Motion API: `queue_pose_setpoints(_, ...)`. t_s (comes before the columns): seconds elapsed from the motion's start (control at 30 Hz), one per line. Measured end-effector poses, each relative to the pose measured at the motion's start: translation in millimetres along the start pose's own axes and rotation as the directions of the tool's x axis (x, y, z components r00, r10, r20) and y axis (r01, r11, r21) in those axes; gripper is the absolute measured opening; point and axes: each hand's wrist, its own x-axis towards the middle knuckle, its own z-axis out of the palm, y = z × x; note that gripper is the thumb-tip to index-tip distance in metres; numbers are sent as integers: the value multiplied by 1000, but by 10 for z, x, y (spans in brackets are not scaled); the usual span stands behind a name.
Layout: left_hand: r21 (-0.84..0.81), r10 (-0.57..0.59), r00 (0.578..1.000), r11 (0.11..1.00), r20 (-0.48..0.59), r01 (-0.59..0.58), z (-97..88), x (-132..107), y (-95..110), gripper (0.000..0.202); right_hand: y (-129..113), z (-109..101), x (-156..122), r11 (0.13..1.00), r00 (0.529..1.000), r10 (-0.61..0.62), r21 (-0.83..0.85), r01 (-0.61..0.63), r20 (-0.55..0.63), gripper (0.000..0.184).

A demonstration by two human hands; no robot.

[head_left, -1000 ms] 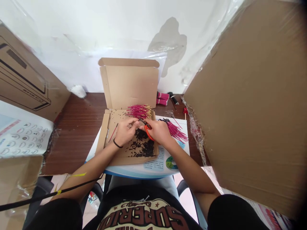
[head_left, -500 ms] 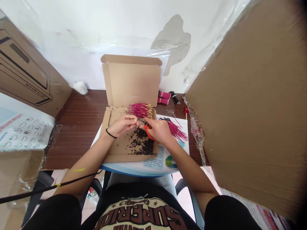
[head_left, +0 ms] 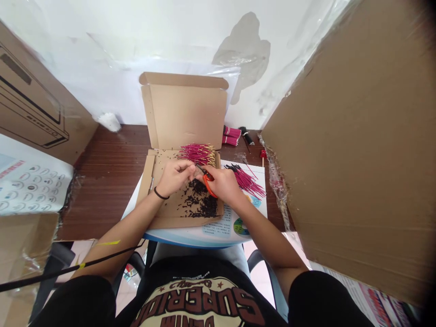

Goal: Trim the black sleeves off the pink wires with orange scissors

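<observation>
Left hand [head_left: 174, 178] has curled, perhaps pinching, beside the orange-handled tool [head_left: 206, 182].

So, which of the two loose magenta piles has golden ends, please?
The pile inside the open cardboard box, golden ends facing right; the other pile, outside on the right, has black ends.
</observation>
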Motion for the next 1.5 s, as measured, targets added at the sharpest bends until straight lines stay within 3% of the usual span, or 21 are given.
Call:
queue_pose_setpoints(0.07,-247,-110,970,955,218,164,-31,11,0,40,63,19,12,995,995,-98,-10,98,-16,46)
queue_pose_setpoints(0.13,-390,-145,914,870,380,300,-46,16,8,43,114,22,23,984,984,-178,2,178,-12,47)
queue_pose_setpoints(0.23,-458,-144,857,794,495,398,-49,23,22,43,140,8,27,979,979,-203,17,203,4,47)
queue_pose_setpoints(0.33,-408,-154,890,846,430,344,-57,53,15,39,108,-14,21,992,993,-114,-46,115,9,49)
queue_pose_setpoints(0.47,-208,-102,985,969,140,130,-66,110,-45,32,34,-33,17,986,999,41,-160,-38,14,51)
queue_pose_setpoints(0.53,-110,-78,997,991,-7,77,-54,120,-84,29,7,-24,18,980,997,78,-188,-72,23,51)
queue_pose_setpoints(0.63,10,-55,991,998,-124,57,-14,106,-121,24,-3,11,24,977,997,73,-202,-64,36,53)
queue_pose_setpoints(0.73,59,-3,989,998,-150,12,23,81,-112,22,22,36,34,978,998,41,-204,-32,43,57)
queue_pose_setpoints(0.9,93,30,995,995,-97,-21,13,65,-36,27,96,28,45,984,999,-25,-175,30,31,54)
queue_pose_setpoints(1.0,52,27,1000,998,2,-27,-13,65,-6,32,132,20,40,985,999,-51,-167,48,-14,52)
queue_pose_setpoints(1.17,-199,-13,979,979,204,54,-12,66,-40,44,123,1,32,987,996,-83,-140,78,-29,51)
queue_pose_setpoints(1.23,-240,-22,987,969,160,60,9,68,-62,42,93,-4,30,987,998,-46,-155,40,-35,53)
queue_pose_setpoints(1.3,-181,5,999,983,38,2,35,66,-76,36,59,-2,28,983,999,15,-182,-23,-45,55)
queue_pose_setpoints(1.4,41,97,983,995,-153,-92,73,39,-92,30,19,10,22,974,997,72,-211,-78,-39,54)
queue_pose_setpoints(1.5,259,212,948,954,-239,-149,100,-13,-122,20,6,27,14,972,997,67,-223,-72,-31,52)
